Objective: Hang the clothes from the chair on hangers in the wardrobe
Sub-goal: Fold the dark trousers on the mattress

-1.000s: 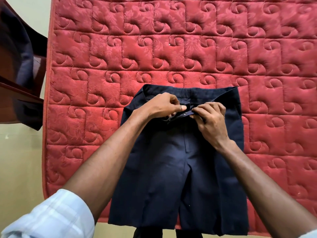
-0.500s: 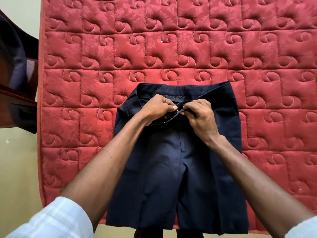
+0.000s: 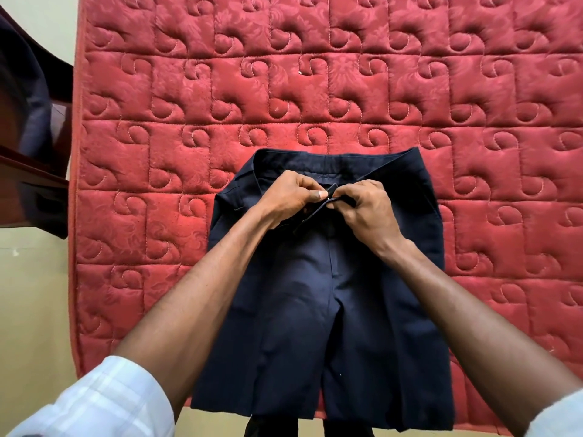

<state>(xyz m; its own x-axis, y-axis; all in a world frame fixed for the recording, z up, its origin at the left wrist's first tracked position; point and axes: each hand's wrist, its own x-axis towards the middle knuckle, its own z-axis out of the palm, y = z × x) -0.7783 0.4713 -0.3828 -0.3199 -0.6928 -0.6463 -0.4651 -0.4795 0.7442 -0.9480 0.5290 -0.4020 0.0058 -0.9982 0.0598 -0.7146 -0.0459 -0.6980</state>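
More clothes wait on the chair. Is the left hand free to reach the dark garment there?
Probably not yet: the left hand pinches the trousers' waistband with the right hand. The garment hangs far left, nothing between.

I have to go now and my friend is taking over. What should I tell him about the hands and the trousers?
Left hand: pinching the left end of the waistband.
Right hand: pinching the right end, at the fastening.
Navy trousers: flat on the red quilted mattress, legs hanging over the near edge.
More dark clothing is on the wooden chair, far left.
Done: trousers laid out.
Left: close the waistband, then hang them. No hanger or wardrobe in view.
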